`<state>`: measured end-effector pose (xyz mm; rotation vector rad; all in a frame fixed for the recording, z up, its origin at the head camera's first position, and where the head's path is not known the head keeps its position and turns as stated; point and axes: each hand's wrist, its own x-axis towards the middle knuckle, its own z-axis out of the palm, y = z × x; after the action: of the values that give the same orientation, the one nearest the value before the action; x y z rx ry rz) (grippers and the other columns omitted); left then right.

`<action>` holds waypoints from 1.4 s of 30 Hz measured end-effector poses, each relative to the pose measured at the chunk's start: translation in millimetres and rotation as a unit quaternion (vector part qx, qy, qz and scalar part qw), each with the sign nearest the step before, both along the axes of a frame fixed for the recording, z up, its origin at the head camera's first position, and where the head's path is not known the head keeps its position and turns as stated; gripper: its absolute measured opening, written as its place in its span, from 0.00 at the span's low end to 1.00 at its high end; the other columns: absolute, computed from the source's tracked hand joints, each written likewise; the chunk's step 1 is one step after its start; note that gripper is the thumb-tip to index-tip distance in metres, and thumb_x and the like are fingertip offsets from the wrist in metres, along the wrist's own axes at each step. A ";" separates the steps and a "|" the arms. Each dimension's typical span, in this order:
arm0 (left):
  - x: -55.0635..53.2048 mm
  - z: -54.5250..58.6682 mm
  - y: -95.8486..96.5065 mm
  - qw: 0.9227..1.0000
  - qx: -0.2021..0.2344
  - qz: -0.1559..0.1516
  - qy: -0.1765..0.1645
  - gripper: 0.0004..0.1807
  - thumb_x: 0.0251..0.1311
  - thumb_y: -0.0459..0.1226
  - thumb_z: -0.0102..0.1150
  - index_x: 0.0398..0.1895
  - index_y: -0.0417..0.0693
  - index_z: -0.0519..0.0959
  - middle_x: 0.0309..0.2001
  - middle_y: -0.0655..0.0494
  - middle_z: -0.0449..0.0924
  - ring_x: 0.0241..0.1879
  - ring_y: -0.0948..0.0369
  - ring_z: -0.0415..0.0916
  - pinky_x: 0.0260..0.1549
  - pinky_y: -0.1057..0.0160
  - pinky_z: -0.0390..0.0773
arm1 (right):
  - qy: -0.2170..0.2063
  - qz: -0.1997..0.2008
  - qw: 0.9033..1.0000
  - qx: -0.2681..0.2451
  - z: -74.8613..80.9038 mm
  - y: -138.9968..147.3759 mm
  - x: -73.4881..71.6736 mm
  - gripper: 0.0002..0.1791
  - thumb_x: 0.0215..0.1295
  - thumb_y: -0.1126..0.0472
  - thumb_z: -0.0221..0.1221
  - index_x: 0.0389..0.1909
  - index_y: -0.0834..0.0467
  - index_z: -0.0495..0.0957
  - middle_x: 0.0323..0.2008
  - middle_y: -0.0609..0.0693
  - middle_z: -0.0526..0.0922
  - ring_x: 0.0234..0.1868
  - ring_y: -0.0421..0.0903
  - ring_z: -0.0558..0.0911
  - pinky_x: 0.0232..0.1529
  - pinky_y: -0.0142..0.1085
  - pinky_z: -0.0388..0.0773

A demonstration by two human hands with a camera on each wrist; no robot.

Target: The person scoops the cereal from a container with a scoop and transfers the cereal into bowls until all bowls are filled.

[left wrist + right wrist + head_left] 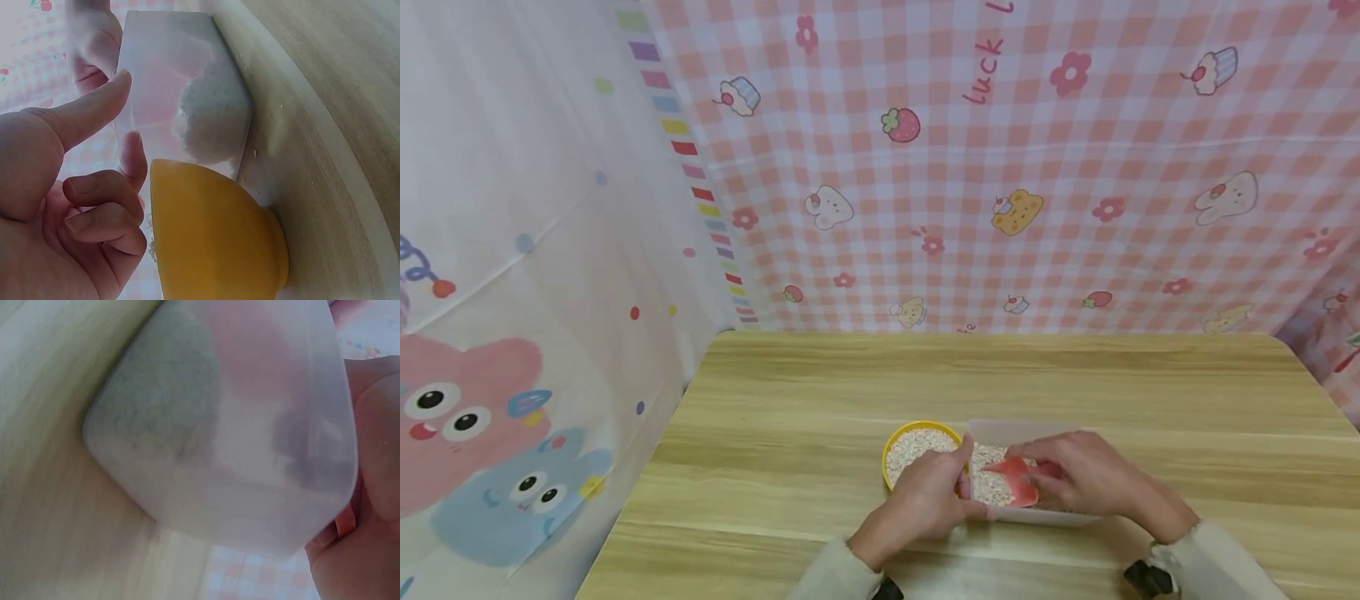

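Observation:
A translucent plastic box (pixel 1011 431) stands on the table with pale oat-like flakes (pixel 991 489) heaped toward its left end. My left hand (pixel 928 493) holds that left end at the rim with thumb and forefinger; its other fingers curl beside a yellow bowl (pixel 215 237). Inside the box, my right hand (pixel 1088 473) grips a red scoop (pixel 1022 483), its blade down at the flakes. Most of the scoop's handle is hidden by the fingers. Through the box wall in the right wrist view, the flakes (pixel 165 387) and a blurred red patch show.
The bowl, full of the same flakes (pixel 917 444), stands right against the box's left side. A few loose flakes lie on the wooden table (pixel 790 400). Behind it hangs a pink checked cloth (pixel 940 183), and at the left a white printed cloth (pixel 572 275).

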<state>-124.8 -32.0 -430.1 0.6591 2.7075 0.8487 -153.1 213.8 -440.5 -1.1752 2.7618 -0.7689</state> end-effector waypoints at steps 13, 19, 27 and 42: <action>-0.1 2.0 2.3 1.000 -0.008 0.005 -0.007 0.52 0.49 0.49 0.77 0.73 0.34 0.61 0.16 0.72 0.70 0.16 0.74 0.64 0.21 0.74 0.66 | -0.021 -0.016 1.000 -0.014 -5.4 -0.6 2.4 0.17 0.62 0.63 0.64 0.53 0.58 0.83 0.16 0.31 0.58 0.16 0.27 0.54 0.17 0.25 0.51; -0.9 1.9 2.8 1.000 -0.017 0.006 -0.011 0.52 0.49 0.49 0.76 0.73 0.35 0.61 0.16 0.71 0.69 0.16 0.73 0.63 0.19 0.73 0.65 | -0.012 -0.028 0.999 -0.027 -2.9 0.0 3.5 0.16 0.60 0.63 0.65 0.51 0.55 0.84 0.15 0.30 0.59 0.16 0.26 0.54 0.17 0.25 0.52; -0.7 3.2 3.7 1.000 -0.023 0.010 -0.017 0.52 0.49 0.49 0.76 0.73 0.36 0.61 0.16 0.70 0.70 0.15 0.72 0.63 0.18 0.72 0.64 | -0.052 -0.044 0.996 -0.049 4.0 4.9 3.8 0.17 0.62 0.64 0.64 0.52 0.55 0.84 0.16 0.31 0.63 0.16 0.28 0.57 0.18 0.25 0.57; 0.0 4.4 2.7 0.999 -0.012 0.015 -0.029 0.52 0.49 0.49 0.76 0.73 0.37 0.61 0.16 0.69 0.70 0.15 0.71 0.64 0.17 0.71 0.63 | -0.081 -0.020 0.990 -0.115 1.5 16.6 -1.4 0.16 0.63 0.68 0.62 0.52 0.56 0.84 0.18 0.31 0.67 0.18 0.27 0.61 0.18 0.25 0.63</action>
<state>-124.8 -29.4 -425.7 0.5821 2.6777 0.8276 -154.5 230.4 -439.0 -1.0366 2.6255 -1.1579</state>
